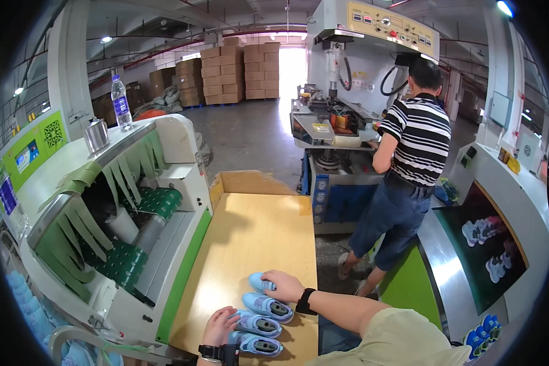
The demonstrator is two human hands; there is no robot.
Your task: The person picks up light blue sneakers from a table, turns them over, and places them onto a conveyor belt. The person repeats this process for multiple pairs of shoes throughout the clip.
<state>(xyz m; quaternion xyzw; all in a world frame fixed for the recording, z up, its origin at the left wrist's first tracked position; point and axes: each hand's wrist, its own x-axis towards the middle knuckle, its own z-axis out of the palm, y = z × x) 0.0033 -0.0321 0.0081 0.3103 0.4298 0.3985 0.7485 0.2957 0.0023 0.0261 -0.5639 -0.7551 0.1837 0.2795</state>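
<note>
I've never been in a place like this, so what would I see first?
Right in front, four little blue shoes lie in a row on a wooden table, with the right hand on the farthest one and the left hand beside the nearest two. To the left stands a big white machine with green flaps. Farther back on the right, a person in a striped shirt stands at another machine.

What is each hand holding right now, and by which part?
Right hand covers the farthest blue shoe from above. Left hand rests against the two nearest shoes. A closed grip cannot be told.
</note>
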